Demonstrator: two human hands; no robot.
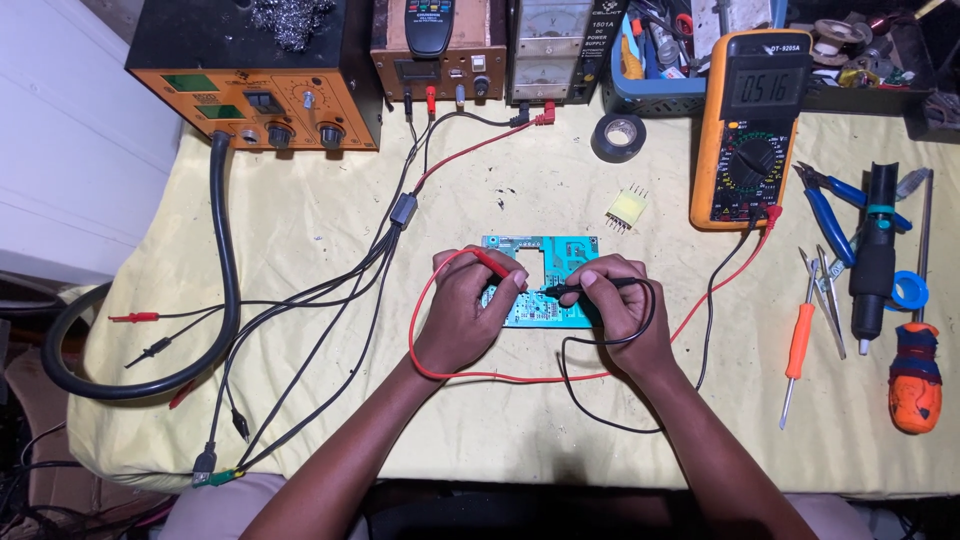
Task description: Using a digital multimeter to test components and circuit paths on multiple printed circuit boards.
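A teal circuit board (545,255) lies flat in the middle of the yellow-covered table (330,230). My left hand (465,315) pinches a red test probe (492,262) and presses its tip onto the board's left part. My right hand (620,305) grips a black test probe (585,288), its tip touching the board near the middle. Red and black leads (720,275) loop around my wrists and run to an orange multimeter (750,130) at the upper right, whose screen shows a reading.
Along the back stand an orange rework station (260,75), a brown power supply (440,50) and a grey meter box (555,50). Black tape roll (618,136) and a small yellow transformer (626,209) lie behind the board. Pliers, tweezers, screwdrivers and a desoldering pump (872,255) lie at right.
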